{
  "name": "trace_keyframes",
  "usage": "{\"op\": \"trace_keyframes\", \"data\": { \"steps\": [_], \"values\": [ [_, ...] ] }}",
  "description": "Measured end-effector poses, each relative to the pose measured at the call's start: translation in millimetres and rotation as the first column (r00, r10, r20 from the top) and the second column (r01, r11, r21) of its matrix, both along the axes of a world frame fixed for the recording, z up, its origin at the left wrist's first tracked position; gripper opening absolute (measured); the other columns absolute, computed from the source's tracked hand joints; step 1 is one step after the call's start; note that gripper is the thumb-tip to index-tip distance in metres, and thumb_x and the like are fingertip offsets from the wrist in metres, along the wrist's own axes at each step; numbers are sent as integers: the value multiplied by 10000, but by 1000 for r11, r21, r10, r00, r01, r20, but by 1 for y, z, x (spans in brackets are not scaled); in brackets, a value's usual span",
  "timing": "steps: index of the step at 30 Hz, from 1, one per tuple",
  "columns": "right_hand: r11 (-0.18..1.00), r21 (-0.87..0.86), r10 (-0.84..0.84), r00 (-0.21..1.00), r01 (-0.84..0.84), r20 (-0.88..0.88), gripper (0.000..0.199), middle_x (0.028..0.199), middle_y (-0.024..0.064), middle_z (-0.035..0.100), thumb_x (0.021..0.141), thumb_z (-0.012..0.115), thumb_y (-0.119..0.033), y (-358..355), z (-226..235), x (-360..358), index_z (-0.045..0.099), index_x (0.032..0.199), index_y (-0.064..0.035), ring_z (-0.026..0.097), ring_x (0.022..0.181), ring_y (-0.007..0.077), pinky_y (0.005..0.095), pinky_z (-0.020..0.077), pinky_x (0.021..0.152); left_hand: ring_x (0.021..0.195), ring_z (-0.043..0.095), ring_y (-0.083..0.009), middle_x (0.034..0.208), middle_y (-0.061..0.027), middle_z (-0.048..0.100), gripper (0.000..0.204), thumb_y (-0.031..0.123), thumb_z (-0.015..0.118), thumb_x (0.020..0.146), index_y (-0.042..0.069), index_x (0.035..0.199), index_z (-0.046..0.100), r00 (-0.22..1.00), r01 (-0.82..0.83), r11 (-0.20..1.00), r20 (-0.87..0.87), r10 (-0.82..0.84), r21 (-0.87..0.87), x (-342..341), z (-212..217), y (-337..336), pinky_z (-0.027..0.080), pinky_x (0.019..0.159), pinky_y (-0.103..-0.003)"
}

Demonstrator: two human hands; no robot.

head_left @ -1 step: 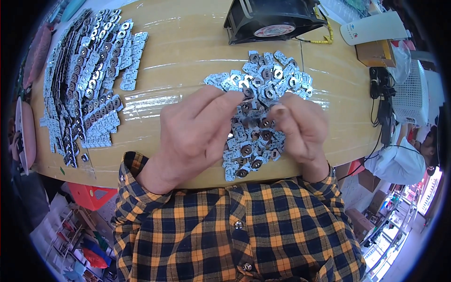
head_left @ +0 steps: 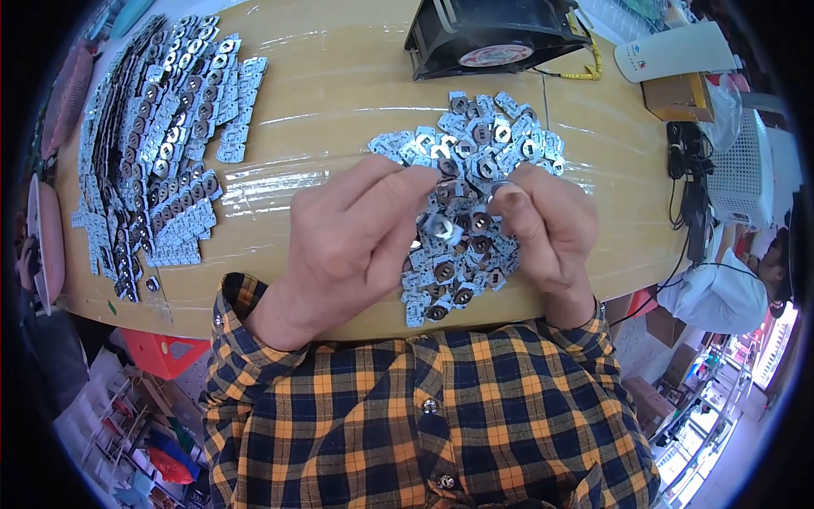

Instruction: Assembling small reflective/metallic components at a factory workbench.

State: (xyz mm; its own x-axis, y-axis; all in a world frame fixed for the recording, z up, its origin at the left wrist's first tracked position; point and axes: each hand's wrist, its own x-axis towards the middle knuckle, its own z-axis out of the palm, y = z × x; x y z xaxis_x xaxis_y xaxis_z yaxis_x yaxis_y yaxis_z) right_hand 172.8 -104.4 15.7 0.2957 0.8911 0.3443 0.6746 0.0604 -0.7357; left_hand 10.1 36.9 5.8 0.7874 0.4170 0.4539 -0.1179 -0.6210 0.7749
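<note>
My left hand (head_left: 356,225) is closed in a pinch above a loose pile of small circuit boards (head_left: 445,271). What its fingertips hold blends into the boards behind. Close by on the right, my right hand (head_left: 551,220) is also closed, thumb against bent forefinger, with the grey edge of a small circuit board (head_left: 500,187) showing at the tips. Between the two hands, a single board (head_left: 443,227) with a pale round part looks smeared by motion. Most boards in the pile are pale grey-blue, each with a round metal part.
Stacked strips of joined circuit boards (head_left: 161,144) cover the table's left side. A black fan (head_left: 496,38) stands at the back. Toward the right are a white bottle (head_left: 674,51), a cardboard box (head_left: 678,97), black cables (head_left: 691,157) and a white perforated basket (head_left: 739,174).
The blurred board between my hands now shows lighter and clearer than the dark smear before. My right hand has shifted slightly to the right; my left hand has barely moved.
</note>
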Motion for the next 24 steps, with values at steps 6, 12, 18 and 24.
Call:
{"op": "trace_keyframes", "data": {
  "steps": [6, 12, 18, 24],
  "values": [
    [989, -34, 130, 966, -141, -222, 309, 590, 35, 553, 958, 544, -190, 2, 0, 1, 603, 729, 9, 520, 481, 123, 254, 374, 463, 613, 591, -130, 723, -80, 614, 172, -68, 627, 792, -13, 949, 669, 988, 113, 914, -53, -145, -389, -4, 9, -1, 423, 521, -251],
    [968, -71, 204, 921, -240, -333, 314, 612, 42, 582, 963, 544, -204, 0, 0, 1, 607, 732, -1, 552, 476, 112, 240, 396, 455, 682, 603, -126, 793, -86, 661, 121, -10, 646, 810, -28, 923, 685, 955, 195, 872, -115, -273, -449, -8, 12, 6, 449, 610, -251],
    [955, -87, 246, 919, -285, -307, 278, 613, 48, 582, 954, 570, -205, 1, -3, -1, 627, 777, 3, 565, 485, 110, 230, 402, 460, 665, 594, -97, 777, -53, 639, 126, -19, 658, 805, -20, 931, 654, 970, 164, 885, -92, -225, -436, -5, 4, -1, 450, 588, -230],
    [967, -124, 190, 957, -221, -221, 236, 617, 40, 581, 950, 571, -166, 2, -3, -3, 619, 831, 32, 576, 507, 83, 211, 405, 472, 681, 588, -44, 784, -22, 610, 138, -18, 668, 837, -17, 956, 598, 969, 120, 637, -51, -244, -762, -8, 5, 0, 456, 587, -181]
  ]
}}
